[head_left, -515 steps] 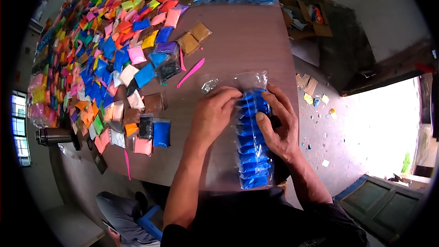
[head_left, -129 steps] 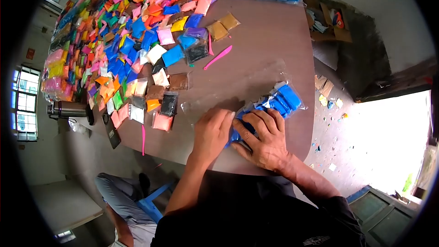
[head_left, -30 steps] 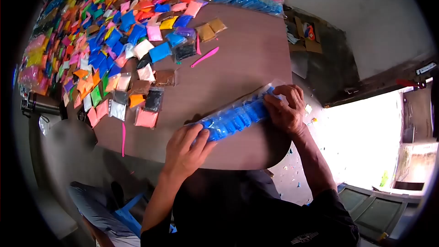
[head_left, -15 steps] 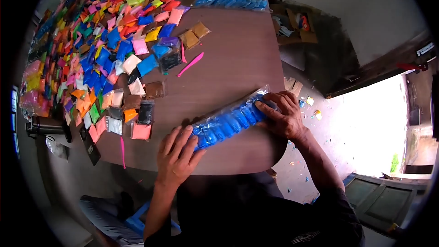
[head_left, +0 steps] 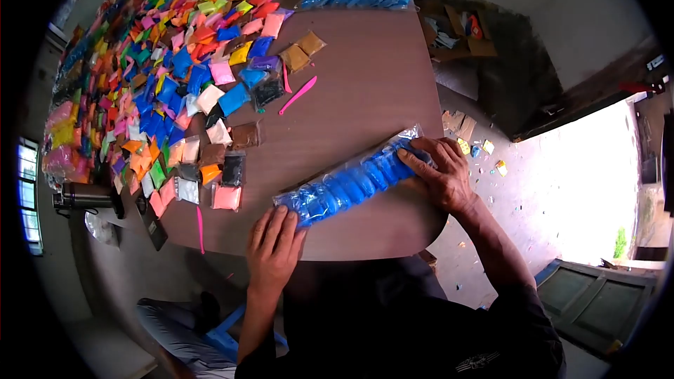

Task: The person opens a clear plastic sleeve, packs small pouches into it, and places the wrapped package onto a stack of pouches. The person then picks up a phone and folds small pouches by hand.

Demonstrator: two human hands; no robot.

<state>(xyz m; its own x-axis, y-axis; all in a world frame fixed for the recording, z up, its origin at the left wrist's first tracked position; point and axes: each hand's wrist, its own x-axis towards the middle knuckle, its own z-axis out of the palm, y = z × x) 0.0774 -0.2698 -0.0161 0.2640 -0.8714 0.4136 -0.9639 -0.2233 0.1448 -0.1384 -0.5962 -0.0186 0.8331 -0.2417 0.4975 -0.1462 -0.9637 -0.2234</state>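
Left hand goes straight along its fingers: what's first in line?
The clear bag of blue packets, at its left end. The left hand has its fingertips right at that end; exact contact is hard to judge.

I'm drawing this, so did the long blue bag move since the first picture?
Yes. Against the table, the blue bag has turned: it ran up the right side, now it slants, reaching farther left.

The left hand [head_left: 272, 247] is low, left of the middle of the frame, its back showing and its fingers [head_left: 271, 229] pointing up. The left arm [head_left: 258, 316] reaches the bottom. The right hand [head_left: 445, 174], right of the middle, points up and left; the right arm [head_left: 496, 247] slants down right.
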